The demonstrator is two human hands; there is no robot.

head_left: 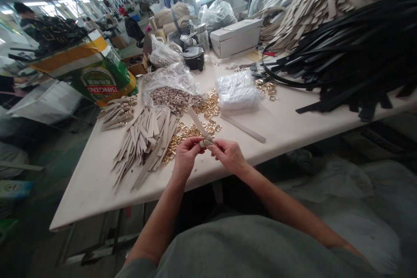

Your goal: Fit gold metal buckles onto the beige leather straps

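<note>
My left hand and my right hand meet above the table's near edge, both pinched on one beige strap that runs up and away from my fingers. A small beige loop sits on the strap where my fingertips meet. Just beyond my hands lies a scatter of gold metal buckles. A fan of cut beige straps lies left of my left hand.
White table with a bag of small beige loops, a white wrapped bundle, one loose strap, a white box, black straps at right, a green carton at left. A person stands far left.
</note>
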